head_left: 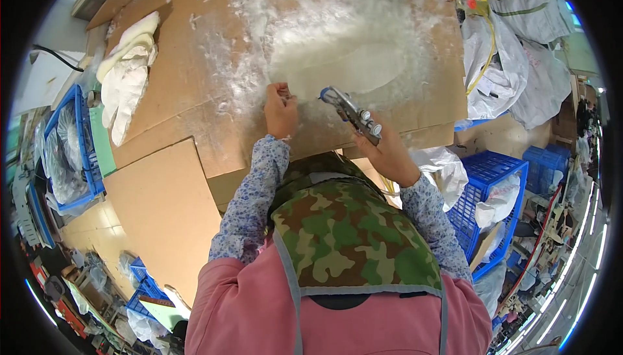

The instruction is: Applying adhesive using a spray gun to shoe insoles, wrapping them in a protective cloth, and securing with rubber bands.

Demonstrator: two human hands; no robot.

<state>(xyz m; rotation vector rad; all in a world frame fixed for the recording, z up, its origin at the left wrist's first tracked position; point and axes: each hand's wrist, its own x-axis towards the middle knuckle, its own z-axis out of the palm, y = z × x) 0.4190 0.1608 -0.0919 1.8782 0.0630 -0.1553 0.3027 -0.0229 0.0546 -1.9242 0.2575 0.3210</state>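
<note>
My right hand is wrapped round the handle of a metal spray gun with a blue ring at its nozzle. The nozzle points up and left, over the cardboard. Before it lies a pale, flat, long rounded piece, blurred and hazy at its edges. My left hand is closed in a pinch at the near left end of this piece. What the left fingers grip, if anything, is too small to make out.
Whitish residue coats the cardboard-covered table. A stack of white, sole-shaped pieces rests at its left. Blue crates stand left and right of me. White bags crowd the table's right side, with a yellow hose.
</note>
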